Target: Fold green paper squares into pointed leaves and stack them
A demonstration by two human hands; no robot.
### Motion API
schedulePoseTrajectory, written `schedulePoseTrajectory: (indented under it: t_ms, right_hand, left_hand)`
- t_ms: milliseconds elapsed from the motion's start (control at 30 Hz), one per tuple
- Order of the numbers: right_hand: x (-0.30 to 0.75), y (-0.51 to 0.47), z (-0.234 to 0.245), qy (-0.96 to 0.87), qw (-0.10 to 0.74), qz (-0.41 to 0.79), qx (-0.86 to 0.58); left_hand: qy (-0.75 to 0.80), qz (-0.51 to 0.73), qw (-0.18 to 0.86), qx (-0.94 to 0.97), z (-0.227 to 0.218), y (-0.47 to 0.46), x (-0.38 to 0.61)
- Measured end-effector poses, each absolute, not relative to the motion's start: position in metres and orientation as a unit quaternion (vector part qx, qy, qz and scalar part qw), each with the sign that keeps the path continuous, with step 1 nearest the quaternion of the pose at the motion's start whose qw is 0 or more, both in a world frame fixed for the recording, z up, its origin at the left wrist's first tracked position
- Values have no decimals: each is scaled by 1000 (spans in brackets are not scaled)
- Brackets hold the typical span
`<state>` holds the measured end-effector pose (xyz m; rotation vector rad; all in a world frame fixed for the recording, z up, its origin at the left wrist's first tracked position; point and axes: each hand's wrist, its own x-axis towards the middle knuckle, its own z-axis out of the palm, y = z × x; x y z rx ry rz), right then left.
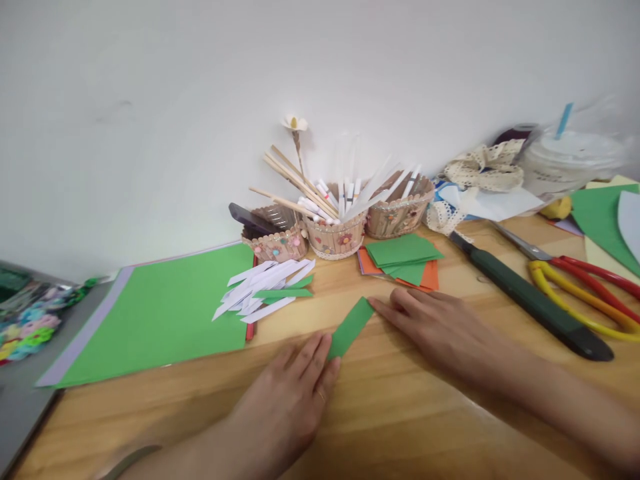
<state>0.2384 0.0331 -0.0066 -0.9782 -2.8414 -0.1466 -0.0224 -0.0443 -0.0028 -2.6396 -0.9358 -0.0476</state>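
A folded-looking green paper strip (351, 328) lies at a slant low over the wooden table between my two hands. My left hand (296, 393) is closed on its lower end, thumb and fingers pressed together there; a thin ring shows on one finger. At the strip's upper right corner, my right hand (425, 320) pinches the edge with its index fingertip, the other fingers curled and the thumb hidden. Just beyond the right hand sits a stack of green paper pieces (403, 251) on orange ones. White paper strips (267, 283), with a few green among them, lie beyond the left hand.
Large green sheets (165, 313) cover the left side. Decorated baskets (336, 237) with sticks and markers line the wall. A dark green-handled cutting tool (530, 293) and red-and-yellow scissors (585, 293) lie right. Lace ribbon (483, 167) and a lidded cup (570, 157) stand behind.
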Motion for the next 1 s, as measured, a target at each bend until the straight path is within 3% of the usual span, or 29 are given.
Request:
schedulePoseTrajectory:
  t_ms: [533,1000]
  right_hand:
    - [213,45,-11,-884,201,182,-381]
    - [212,29,-18,-870,230,147,-411]
  left_hand:
    - [-340,-16,144,-929,4,-37,-18]
    - [-455,-101,30,-884,3,-13,5]
